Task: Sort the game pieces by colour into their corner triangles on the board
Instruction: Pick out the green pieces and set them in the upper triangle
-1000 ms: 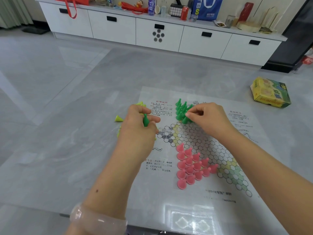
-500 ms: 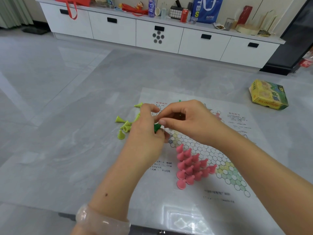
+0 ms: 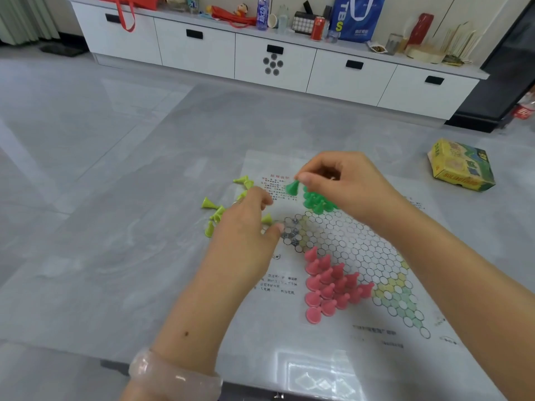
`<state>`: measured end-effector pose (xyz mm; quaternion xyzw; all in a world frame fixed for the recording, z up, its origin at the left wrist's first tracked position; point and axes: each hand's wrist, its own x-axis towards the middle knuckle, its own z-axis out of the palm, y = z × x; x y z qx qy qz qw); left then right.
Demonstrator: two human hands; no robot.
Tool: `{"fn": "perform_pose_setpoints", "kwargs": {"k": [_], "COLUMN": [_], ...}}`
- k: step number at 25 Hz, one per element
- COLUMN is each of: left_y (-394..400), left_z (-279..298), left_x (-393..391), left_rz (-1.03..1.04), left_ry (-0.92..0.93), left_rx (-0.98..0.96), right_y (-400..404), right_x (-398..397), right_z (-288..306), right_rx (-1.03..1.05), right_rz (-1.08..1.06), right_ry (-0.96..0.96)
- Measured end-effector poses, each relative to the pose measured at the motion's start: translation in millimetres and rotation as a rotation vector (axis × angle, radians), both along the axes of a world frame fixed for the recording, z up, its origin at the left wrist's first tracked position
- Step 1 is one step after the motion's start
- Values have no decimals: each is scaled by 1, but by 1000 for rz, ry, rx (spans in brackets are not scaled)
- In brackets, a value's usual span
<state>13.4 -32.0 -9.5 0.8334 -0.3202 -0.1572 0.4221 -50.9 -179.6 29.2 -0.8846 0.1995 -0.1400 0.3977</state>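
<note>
The right hand [image 3: 344, 183] pinches a green piece [image 3: 293, 188] just above-left of the green cluster [image 3: 318, 201], while the left hand [image 3: 249, 224], holding nothing, hovers by the yellow pieces [image 3: 214, 215].

Left of the board [image 3: 376, 256], yellow-green pieces [image 3: 212, 218] clutter the surface [image 3: 115, 256]; right of it, bare surface reaches the box [image 3: 460, 166].

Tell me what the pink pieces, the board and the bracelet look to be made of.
Pink pieces: probably moulded plastic, uniform colour with a soft sheen. Board: looks like a thin printed sheet, paper or plastic film, lying flat with a slight gloss. Bracelet: translucent, pale, polished, possibly jade or glass.
</note>
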Motion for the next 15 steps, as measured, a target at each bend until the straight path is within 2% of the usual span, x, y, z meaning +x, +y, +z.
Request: {"fn": "perform_pose_setpoints", "kwargs": {"k": [3, 6, 15], "left_y": [6, 10, 10], "left_z": [-7, -14, -20], "left_x": [6, 9, 15], "left_rz": [-40, -108, -44], "left_ry": [-163, -196, -246], "left_rx": [194, 307, 356], "right_y": [-21, -25, -27], "right_x": [2, 2, 4], "right_z": [-12, -29, -42], "right_rx": [-85, -215, -268], "right_rz": [-167, -166, -156], "right_ry": [89, 206, 260]}}
